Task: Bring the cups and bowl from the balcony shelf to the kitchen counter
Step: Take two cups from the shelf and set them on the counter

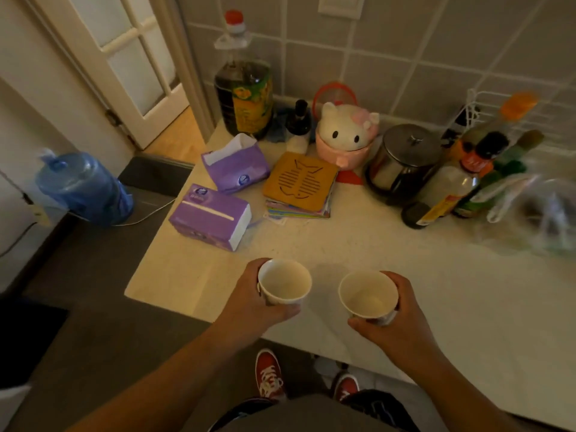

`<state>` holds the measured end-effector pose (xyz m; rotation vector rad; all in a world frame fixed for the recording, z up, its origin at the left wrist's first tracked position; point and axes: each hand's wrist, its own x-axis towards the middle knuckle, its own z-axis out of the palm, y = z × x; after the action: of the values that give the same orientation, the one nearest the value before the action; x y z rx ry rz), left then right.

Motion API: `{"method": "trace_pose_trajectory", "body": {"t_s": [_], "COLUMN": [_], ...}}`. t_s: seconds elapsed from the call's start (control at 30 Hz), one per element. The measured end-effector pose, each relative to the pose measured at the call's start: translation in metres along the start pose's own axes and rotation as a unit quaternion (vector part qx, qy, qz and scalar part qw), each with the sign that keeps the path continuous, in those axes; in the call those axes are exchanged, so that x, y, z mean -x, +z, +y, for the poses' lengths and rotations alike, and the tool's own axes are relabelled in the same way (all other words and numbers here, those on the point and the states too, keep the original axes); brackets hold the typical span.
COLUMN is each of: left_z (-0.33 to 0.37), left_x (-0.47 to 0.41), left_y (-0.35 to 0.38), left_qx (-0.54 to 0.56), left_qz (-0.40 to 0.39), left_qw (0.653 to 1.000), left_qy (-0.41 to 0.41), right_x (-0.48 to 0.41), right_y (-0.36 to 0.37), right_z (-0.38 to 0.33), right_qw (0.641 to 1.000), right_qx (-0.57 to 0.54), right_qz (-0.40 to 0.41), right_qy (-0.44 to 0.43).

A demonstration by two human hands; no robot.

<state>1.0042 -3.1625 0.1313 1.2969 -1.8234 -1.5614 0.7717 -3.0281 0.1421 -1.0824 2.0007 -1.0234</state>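
Observation:
My left hand (249, 302) grips a white paper cup (285, 282), upright and empty, over the front part of the cream kitchen counter (405, 275). My right hand (402, 319) grips a second white cup (367, 294), also upright and empty, just to the right of the first. Both cups hover near the counter's front edge; whether they touch the surface I cannot tell. No bowl is in view.
Two purple tissue packs (212, 216) lie at the counter's left. Behind are a wooden trivet on coasters (299, 185), a cat-shaped pink jar (346, 135), a large oil bottle (244, 88), a steel-lidded pot (402, 163) and sauce bottles (473, 169). A blue water jug (84, 188) stands on the floor at left.

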Motion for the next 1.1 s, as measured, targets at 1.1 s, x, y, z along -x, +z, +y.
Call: {"method": "trace_pose_trajectory", "body": {"t_s": [1.1], "left_z": [-0.016], "left_x": [-0.094], "left_y": [0.054], "left_qx": [-0.275], "left_qz": [0.092], "left_qw": [0.956], "left_qy": [0.046], "right_x": [-0.069], "right_y": [-0.013], "right_z": [0.037], "right_qw": [0.996], "right_qx": [0.026], "right_qz": [0.044], "right_qy": [0.073]}}
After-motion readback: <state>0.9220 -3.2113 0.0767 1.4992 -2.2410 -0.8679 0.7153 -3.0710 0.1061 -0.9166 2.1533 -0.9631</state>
